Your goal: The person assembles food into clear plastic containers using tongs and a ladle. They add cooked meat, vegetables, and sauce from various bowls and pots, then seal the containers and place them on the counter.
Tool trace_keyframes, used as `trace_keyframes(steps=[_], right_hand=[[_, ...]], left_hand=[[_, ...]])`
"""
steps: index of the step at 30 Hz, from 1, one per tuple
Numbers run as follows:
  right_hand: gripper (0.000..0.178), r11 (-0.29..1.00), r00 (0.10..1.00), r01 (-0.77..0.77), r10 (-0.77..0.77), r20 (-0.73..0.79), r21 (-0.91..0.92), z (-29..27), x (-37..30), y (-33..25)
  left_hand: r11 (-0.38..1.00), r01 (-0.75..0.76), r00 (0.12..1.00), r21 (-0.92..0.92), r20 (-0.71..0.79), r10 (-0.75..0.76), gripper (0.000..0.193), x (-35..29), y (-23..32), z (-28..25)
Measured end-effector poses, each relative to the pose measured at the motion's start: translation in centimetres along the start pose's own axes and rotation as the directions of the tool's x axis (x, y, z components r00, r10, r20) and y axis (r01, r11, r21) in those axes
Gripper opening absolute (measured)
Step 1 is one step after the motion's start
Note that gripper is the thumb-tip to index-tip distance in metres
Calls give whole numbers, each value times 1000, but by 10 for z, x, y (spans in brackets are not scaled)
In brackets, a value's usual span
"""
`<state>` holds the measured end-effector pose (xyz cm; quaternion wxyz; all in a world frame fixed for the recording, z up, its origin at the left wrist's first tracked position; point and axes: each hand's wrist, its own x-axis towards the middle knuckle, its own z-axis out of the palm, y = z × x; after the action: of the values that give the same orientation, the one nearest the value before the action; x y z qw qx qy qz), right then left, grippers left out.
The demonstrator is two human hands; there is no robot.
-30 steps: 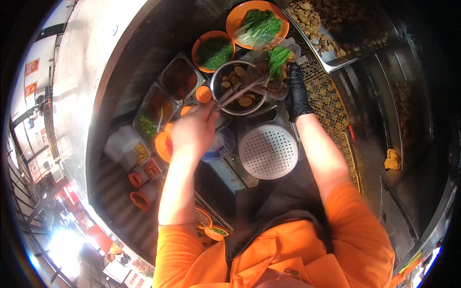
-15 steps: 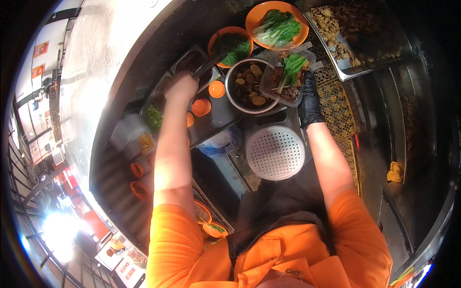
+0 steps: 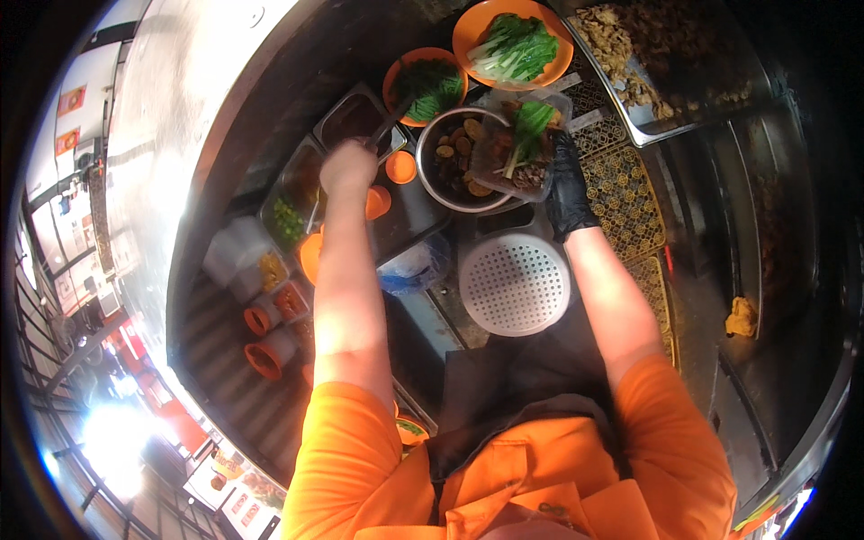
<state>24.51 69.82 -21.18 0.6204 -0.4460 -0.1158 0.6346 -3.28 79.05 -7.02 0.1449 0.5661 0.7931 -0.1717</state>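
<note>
My bare left hand is closed round a dark, thin-handled utensil; its working end does not show clearly. That hand is at the near edge of a metal pan with dark contents. My right hand, in a black glove, grips the side of a clear plastic food container. Inside lie a green leafy vegetable and chopped brown food. The container is held tilted, partly over a round metal bowl of brown halved eggs and dark pieces.
Orange bowls of greens stand at the back, and a tray of cooked meat at the far right. A perforated round metal plate lies nearer me. Small orange cups and chopped green onion are at the left.
My left hand has shifted slightly right and nearer me, its forearm swinging right. The right hand and the container have moved slightly left.
</note>
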Motion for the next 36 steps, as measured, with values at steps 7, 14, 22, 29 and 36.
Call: trace_keyframes(steps=[7,14,22,29,36], right_hand=[[48,995,995,-92,94,37,-39,9,32,4],[63,977,988,-36,66,137,-210,27,49,5],[60,974,976,-103,138,168,-202,17,48,30],[62,984,985,-99,118,127,-147,-3,36,40],[52,991,995,-80,86,45,-111,-10,29,42]], left_hand=[[995,-37,994,-88,-103,28,37,-10,-40,-10],[935,-162,987,-314,-42,157,34,-101,-37,-70],[985,-172,980,-21,-107,169,39,-39,-17,-56],[994,-68,998,-89,-13,67,39,16,-3,18],[976,26,998,-215,61,-13,32,13,4,22]])
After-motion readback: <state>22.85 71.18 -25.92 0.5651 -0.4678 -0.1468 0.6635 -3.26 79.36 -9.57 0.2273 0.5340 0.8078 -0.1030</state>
